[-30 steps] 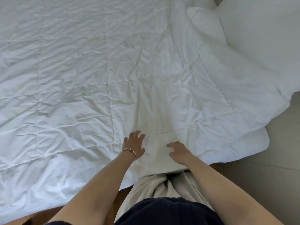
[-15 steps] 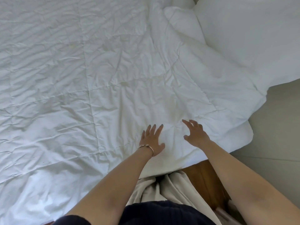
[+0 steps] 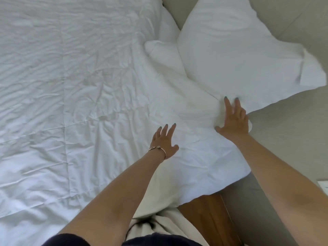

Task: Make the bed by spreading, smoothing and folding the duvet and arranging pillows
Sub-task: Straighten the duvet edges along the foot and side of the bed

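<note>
duvet (image 3: 79,103): white, quilted in big stitched squares, creased all over. Covers the bed from the left edge of view to the near right corner. Its near edge hangs over the bed's near side, and the corner flap sags past the bed corner.
duvet fold (image 3: 159,54): soft rounded lump at the duvet's far right, just beside the pillow.
pillow (image 3: 239,50): white, plump, smooth cloth with faint wrinkles. Lies at the bed's far right corner, with one pointed corner sticking out past the bed's right edge over the floor. Its lower edge overlaps the duvet.
left hand (image 3: 166,142): fingers straight and spread, palm down on the duvet near the bed's near edge. Holds nothing. Can't tell if it presses or just hovers.
bracelet (image 3: 158,150): thin metal cuff with two ball ends, on the left wrist.
right hand (image 3: 234,121): wide, fingers straight, thumb out, palm down at the bed's right edge. Fingertips (image 3: 226,99) reach the pillow's lower edge, where the cloth dimples. Holds nothing.
nails: painted a grey-green shade on both hands.
floor (image 3: 287,121): pale grey, smooth, right of the bed.
bed frame (image 3: 204,213): brown wood, grain visible, showing under the duvet's corner.
clothes: dark sleeve and top, light crumpled fabric below, at the bottom edge of view.
</note>
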`<state>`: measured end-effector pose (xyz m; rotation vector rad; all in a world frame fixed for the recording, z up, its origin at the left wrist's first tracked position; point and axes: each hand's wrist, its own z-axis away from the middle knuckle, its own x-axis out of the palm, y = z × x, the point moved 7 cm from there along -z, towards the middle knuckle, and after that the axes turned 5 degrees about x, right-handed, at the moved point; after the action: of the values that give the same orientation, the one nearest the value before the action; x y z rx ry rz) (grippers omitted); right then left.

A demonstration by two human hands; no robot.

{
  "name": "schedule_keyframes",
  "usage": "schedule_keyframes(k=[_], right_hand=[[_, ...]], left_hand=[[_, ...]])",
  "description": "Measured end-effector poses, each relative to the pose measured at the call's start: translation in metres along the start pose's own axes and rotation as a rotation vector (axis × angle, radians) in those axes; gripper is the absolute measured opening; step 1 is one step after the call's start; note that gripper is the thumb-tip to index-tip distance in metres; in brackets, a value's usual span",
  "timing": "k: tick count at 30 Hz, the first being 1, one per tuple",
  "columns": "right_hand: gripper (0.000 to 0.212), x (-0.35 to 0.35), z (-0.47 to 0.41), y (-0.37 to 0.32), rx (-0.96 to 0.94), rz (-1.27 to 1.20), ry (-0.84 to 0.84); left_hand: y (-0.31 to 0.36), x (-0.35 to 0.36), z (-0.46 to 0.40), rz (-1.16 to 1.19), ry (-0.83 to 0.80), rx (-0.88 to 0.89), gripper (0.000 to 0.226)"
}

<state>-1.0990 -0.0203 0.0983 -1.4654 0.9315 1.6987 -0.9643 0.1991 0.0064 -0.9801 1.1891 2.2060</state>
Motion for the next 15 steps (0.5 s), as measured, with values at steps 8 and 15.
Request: schedule_keyframes(k=[8, 15], right_hand=[[0.061, 0.007, 0.0, 0.011, -0.089, 0.15, 0.064], [0.067, 0.038, 0.043, 0.008, -0.249, -0.083, -0.202]], left_hand=[[0.031, 0.023, 0.0, 0.06, -0.041, -0.1, 0.087], [0.06, 0.024, 0.012, 0.182, 0.035, -0.041, 0.085]])
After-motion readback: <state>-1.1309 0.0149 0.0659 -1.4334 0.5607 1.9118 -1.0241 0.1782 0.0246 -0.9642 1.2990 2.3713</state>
